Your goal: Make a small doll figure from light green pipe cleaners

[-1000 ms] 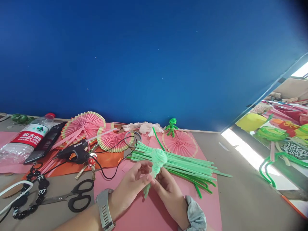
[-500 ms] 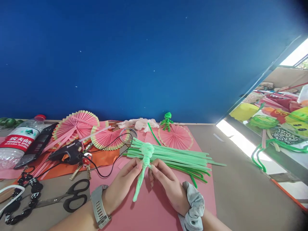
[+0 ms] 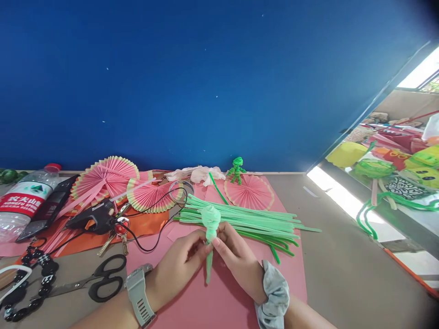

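Note:
Both hands pinch a small pale green pipe-cleaner figure (image 3: 210,219) upright over the pink paper (image 3: 192,301). Its top is a wound ball, with a coiled body below and a stem pointing down. My left hand (image 3: 178,265) grips it low from the left, a watch on that wrist. On the other side, the fingers and thumb of my right hand (image 3: 238,260) close on the body. Behind it lies a bundle of pale and darker green pipe cleaners (image 3: 247,217). A finished-looking darker green pipe-cleaner figure (image 3: 236,170) stands farther back on a pink paper fan (image 3: 252,192).
At left are black-handled scissors (image 3: 106,278), a black glue gun (image 3: 96,217) with its cord, keys (image 3: 123,235), a beaded loop (image 3: 44,283) and a water bottle (image 3: 24,201). Folded fans (image 3: 106,183) lie behind them. A blue panel (image 3: 212,91) rises at the back.
The figure has turned, so its stem now hangs nearly straight down rather than slanting left. My right fingers have moved up and in around its body.

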The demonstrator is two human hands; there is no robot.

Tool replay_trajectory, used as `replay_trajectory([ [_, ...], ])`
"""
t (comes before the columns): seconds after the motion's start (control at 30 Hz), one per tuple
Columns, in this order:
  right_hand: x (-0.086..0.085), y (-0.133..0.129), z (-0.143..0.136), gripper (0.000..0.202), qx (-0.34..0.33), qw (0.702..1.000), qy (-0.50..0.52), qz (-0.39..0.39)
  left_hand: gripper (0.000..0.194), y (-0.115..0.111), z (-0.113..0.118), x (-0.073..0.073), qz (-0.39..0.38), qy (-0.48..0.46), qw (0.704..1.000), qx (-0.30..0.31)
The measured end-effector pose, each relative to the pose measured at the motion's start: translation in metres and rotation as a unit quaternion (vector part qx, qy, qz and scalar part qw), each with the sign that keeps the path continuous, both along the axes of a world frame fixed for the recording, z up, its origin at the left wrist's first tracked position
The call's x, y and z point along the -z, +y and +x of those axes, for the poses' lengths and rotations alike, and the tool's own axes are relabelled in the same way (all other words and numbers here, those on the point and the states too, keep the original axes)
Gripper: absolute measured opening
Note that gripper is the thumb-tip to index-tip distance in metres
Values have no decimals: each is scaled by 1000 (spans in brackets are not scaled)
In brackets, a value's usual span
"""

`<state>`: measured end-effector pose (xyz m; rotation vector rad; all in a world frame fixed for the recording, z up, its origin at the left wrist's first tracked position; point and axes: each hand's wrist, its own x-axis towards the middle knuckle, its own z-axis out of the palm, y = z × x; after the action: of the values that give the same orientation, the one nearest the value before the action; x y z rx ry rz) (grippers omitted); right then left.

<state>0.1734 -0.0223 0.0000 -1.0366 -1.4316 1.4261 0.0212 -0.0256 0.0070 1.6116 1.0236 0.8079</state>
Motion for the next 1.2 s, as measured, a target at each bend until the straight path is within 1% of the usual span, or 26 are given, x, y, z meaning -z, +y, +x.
replay_trajectory([
  [0.1,2,3,2,21,26,998,-56,30,21,-1,0,4,30,70,997,2],
  [0.2,0,5,6,25,22,995,-97,27,25,-3,0,4,32,93,995,21],
  [0.33,-2,3,9,24,15,995,-95,10,26,-1,-1,1,10,60,998,26],
  [0.47,-2,2,9,21,-1,997,-82,15,28,0,0,-1,-4,29,1000,4],
  [0.7,-4,3,6,19,1,997,-74,17,30,-1,2,2,7,39,998,-39],
  [0.9,-3,4,9,20,-6,998,-60,2,30,1,-3,-1,13,57,998,-34],
  [1.0,-2,5,11,21,1,999,-48,-17,29,5,-6,0,4,42,999,-34],
  [1.07,-2,5,11,21,15,998,-24,-48,26,7,-8,2,-9,19,998,-57],
  [1.1,-2,5,10,21,28,997,-7,-67,25,8,-9,4,-18,0,996,-83],
  [1.13,-1,4,9,22,45,995,13,-89,24,8,-10,5,-25,-22,992,-123],
  [1.2,0,3,7,26,76,987,60,-128,23,8,-11,6,-26,-62,973,-220],
])
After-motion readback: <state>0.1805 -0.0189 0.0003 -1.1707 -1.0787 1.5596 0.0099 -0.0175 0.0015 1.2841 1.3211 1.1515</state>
